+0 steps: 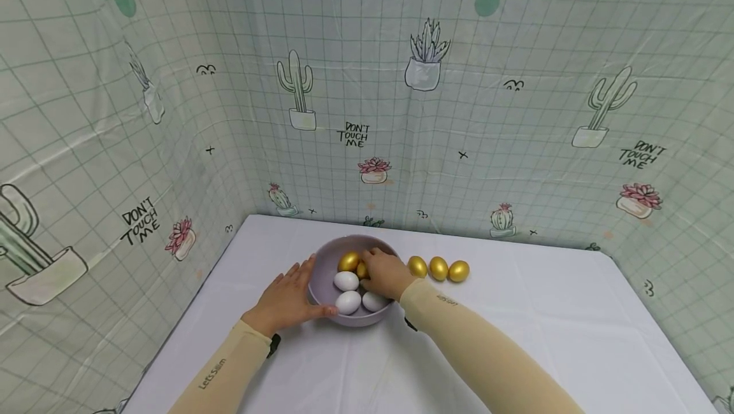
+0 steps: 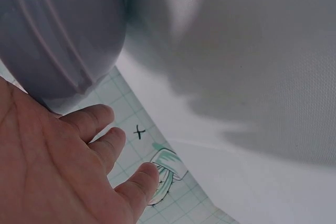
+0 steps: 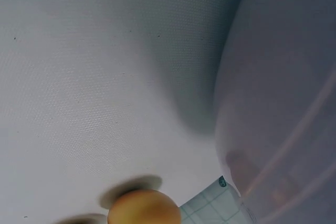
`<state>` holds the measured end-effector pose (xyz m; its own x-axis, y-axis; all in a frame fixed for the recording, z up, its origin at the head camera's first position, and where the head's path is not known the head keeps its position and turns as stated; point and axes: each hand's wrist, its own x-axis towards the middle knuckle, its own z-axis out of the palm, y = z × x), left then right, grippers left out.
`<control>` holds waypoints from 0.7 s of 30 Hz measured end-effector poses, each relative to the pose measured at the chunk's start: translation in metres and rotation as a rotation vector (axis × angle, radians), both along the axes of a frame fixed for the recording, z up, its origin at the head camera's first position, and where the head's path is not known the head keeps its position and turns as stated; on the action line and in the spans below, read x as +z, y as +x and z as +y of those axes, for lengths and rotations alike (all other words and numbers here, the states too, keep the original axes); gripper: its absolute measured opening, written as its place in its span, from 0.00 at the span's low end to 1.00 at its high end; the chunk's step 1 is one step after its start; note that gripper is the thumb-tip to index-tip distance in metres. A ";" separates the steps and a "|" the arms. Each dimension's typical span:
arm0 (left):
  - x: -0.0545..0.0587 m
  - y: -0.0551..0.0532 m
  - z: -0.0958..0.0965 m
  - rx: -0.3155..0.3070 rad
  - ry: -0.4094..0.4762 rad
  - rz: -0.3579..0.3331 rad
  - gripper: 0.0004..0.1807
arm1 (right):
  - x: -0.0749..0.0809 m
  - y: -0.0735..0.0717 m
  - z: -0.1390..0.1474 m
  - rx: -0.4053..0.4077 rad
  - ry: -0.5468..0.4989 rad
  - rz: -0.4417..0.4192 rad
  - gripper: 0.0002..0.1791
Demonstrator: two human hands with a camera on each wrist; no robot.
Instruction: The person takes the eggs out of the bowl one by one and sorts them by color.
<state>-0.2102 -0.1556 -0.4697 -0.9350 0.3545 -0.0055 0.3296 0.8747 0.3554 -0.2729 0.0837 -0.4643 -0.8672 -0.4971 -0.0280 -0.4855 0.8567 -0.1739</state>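
Gold eggs [image 1: 348,262], 2 inside 1 bowl [image 1: 325,266] with 3 white eggs [image 1: 348,303], 3 outside

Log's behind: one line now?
left hand: touches bowl; right hand: holds gold egg inside; bowl: three white eggs, another gold egg; table: three gold eggs

"DON'T TOUCH ME" stands three times on the patterned cloth [image 1: 367,19]: left of the left grip [image 1: 287,299], beyond both grips, and far right of the right grip [image 1: 387,275]. "Let's Slim" marks the left sleeve [image 1: 226,369] behind its grip; the right sleeve [image 1: 487,356] bears similar, smaller print.
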 end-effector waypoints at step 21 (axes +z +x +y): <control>-0.004 -0.002 -0.001 -0.001 0.004 0.006 0.68 | -0.004 -0.001 -0.001 0.007 0.023 0.033 0.23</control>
<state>-0.2118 -0.1565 -0.4734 -0.9348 0.3551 0.0017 0.3323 0.8730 0.3571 -0.2735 0.0824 -0.4682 -0.8642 -0.5030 -0.0105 -0.4970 0.8567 -0.1383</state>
